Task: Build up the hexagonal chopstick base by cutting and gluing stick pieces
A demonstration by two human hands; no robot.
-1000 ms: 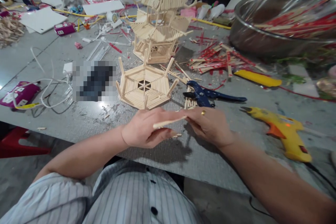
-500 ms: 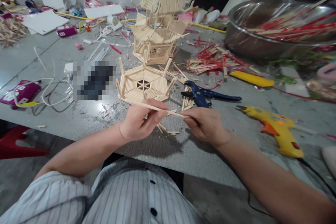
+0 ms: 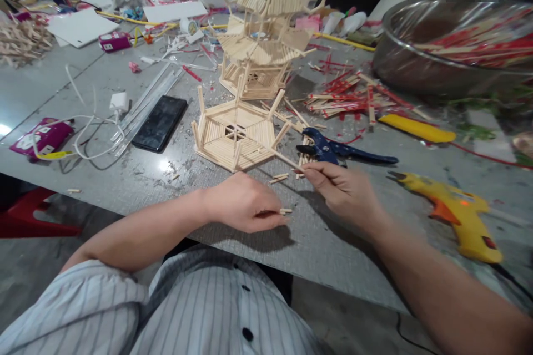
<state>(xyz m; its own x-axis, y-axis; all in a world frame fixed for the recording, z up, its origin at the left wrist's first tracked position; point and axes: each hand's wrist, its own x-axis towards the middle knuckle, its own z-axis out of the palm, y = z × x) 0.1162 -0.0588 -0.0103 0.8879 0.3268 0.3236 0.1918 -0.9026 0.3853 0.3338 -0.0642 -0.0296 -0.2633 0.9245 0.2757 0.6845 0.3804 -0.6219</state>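
My right hand is closed on one end of a thin wooden stick, whose other end points left over the hexagonal stick base. My left hand is low over the table near its front edge, fingers pressed together beside short stick pieces. What lies between those fingers, if anything, is hidden. Upright posts stand at the corners of the base. Behind it rises a tiered stick pagoda with a pointed roof. Blue-handled cutters lie just beyond my right hand, over more cut pieces.
A yellow glue gun lies at the right. Behind are a yellow-handled tool, red-tipped sticks and a metal bowl. At left are a phone, a white cable and a purple packet.
My hands have parted. My left hand has let go of the stick and moved down toward the short pieces; my right hand keeps the stick. The view has shifted slightly, and the phone now shows.
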